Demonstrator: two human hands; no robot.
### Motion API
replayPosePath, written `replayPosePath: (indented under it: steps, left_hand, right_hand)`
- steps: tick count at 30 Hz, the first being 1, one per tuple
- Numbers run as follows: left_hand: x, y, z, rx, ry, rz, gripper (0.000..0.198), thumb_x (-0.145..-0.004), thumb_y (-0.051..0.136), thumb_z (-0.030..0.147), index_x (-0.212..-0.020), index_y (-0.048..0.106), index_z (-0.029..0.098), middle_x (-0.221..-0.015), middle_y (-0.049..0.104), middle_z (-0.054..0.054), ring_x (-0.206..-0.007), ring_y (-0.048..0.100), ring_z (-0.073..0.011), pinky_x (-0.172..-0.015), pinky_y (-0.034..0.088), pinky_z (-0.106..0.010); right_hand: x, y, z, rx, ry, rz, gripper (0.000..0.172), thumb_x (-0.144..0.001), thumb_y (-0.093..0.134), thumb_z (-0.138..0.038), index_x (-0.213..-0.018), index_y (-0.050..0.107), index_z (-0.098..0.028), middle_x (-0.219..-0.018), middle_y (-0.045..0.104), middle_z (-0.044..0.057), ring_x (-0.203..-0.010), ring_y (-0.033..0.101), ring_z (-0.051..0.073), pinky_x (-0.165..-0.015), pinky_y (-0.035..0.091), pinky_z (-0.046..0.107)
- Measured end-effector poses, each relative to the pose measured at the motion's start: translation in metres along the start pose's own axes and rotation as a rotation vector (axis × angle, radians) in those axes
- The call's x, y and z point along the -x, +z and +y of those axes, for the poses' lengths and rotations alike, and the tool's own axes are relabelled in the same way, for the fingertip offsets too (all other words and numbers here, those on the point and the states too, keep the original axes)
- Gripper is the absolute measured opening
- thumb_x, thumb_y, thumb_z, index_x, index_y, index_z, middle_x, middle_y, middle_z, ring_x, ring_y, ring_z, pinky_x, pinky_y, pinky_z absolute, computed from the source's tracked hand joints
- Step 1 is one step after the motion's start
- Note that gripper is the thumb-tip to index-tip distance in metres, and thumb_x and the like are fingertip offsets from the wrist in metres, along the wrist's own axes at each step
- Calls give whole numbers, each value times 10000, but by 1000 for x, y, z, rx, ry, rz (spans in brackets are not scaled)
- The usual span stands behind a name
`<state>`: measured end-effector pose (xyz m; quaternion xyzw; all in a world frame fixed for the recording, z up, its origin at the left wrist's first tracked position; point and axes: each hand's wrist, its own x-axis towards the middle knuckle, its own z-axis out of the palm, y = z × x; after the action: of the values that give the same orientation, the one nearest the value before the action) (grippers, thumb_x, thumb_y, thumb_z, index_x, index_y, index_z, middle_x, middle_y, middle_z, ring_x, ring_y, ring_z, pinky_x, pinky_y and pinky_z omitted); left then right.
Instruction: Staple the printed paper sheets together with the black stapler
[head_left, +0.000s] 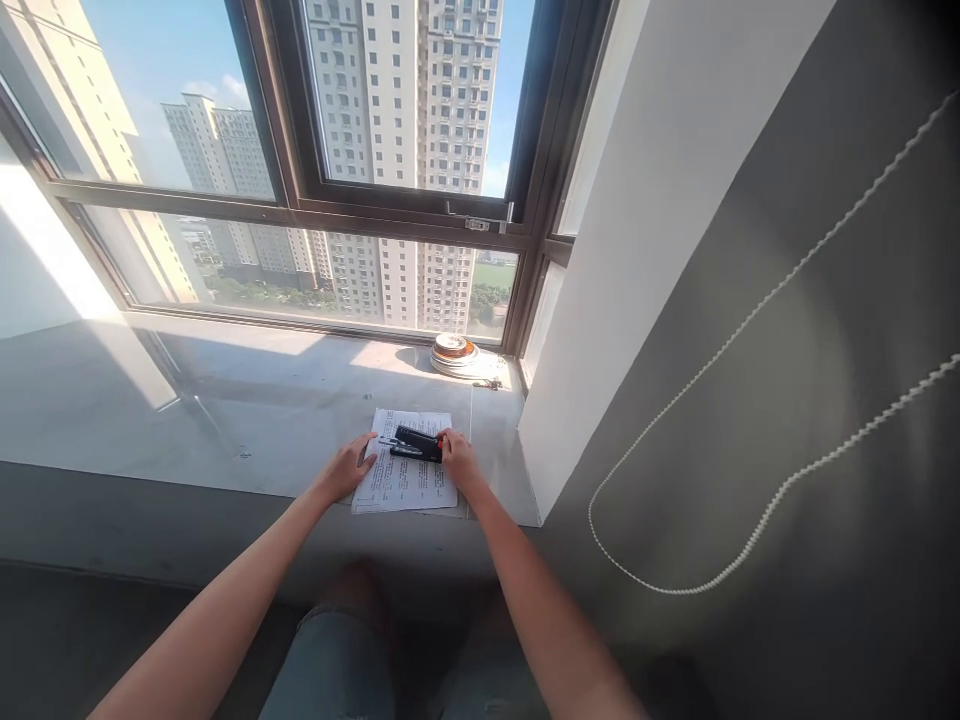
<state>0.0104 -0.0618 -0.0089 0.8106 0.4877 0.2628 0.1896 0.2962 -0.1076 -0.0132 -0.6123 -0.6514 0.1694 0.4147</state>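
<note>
Printed white paper (pixel 397 490) lies on the window ledge, near its front edge. Over its upper part is a black stapler (pixel 417 443), its jaws apart and facing left. My right hand (pixel 458 460) is closed around the stapler's right end, where a bit of red or orange shows by the fingers. At the paper's left edge, my left hand (pixel 351 467) has its thumb and fingers apart, with the fingertips touching or close to the sheet. Whether there is more than one sheet, I cannot tell.
A stack of round plates or lids (pixel 454 355) stands on the ledge (pixel 277 430) by the window frame. A white pillar (pixel 600 330) rises to the right. A beaded cord (pixel 697 590) hangs in a loop before the grey wall.
</note>
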Motion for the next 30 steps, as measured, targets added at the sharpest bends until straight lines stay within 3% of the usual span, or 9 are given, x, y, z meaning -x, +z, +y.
replayPosePath:
  steps: [5,10,13,17,19,21,24,27,30]
  left_hand:
    - [3,-2,3,58,-30,0,591,-935,550,397,-1491,526,199,-1497,613,-149,-1368,582,-351,-1124,474,-461]
    - [4,0,2,111,-23,11,554,-928,574,379,-1454,557,207,-1463,631,-152,-1361,582,-359,-1145,446,-478]
    - [4,0,1,182,-27,15,579,-906,625,393,-1451,565,207,-1453,636,-162,-1343,592,-375,-1152,438,-496]
    - [6,-3,6,343,-44,68,685,-843,733,419,-1470,553,212,-1506,596,-161,-1425,519,-394,-1219,370,-522]
    - [7,-5,13,440,-40,145,656,-849,738,411,-1452,570,214,-1555,555,-150,-1482,461,-379,-1258,323,-512]
    - [7,-5,24,596,-46,244,564,-888,704,391,-1416,597,222,-1581,532,-133,-1521,420,-340,-1279,303,-473]
    - [4,2,39,1011,-158,357,427,-958,633,378,-1358,621,227,-1577,541,-121,-1521,434,-278,-1257,359,-403]
    - [-2,13,44,1456,-347,356,390,-1021,528,413,-1328,626,193,-1587,526,-147,-1482,493,-255,-1224,417,-390]
    - [-6,24,38,1685,-500,279,442,-1064,403,440,-1322,622,156,-1562,538,-194,-1429,557,-250,-1177,476,-396]
  right_hand:
    - [5,-6,-3,-181,10,44,332,-1017,403,-367,-996,708,-240,-893,728,42,-872,665,221,-822,498,315]
    - [10,-16,-13,-239,-65,136,381,-1019,451,-480,-1004,739,-230,-982,751,61,-1005,681,245,-937,511,358]
    - [6,-20,-19,-249,-78,211,366,-1004,506,-512,-962,735,-230,-1004,758,75,-992,695,247,-925,537,362]
    - [-3,-13,-24,-227,-83,6,428,-888,712,-536,-1195,716,-238,-1225,742,83,-1111,690,267,-913,558,362]
    - [-6,-6,-24,-100,-95,-100,495,-801,813,-468,-1233,713,-248,-1184,760,72,-1089,697,278,-919,551,374]
    - [-6,-1,-23,10,-100,-129,381,-803,807,-399,-1149,745,-254,-1041,784,46,-975,715,269,-870,551,365]
    - [-2,0,-24,93,-99,-62,228,-868,719,-361,-1066,764,-259,-911,781,28,-860,718,262,-787,553,348]
    - [5,-4,-30,184,-171,55,280,-918,630,-307,-1167,749,-256,-1066,786,63,-990,721,290,-844,567,378]
    - [16,-10,-40,303,-339,121,410,-941,529,-167,-1304,708,-231,-1289,730,108,-1242,647,305,-1020,531,438]
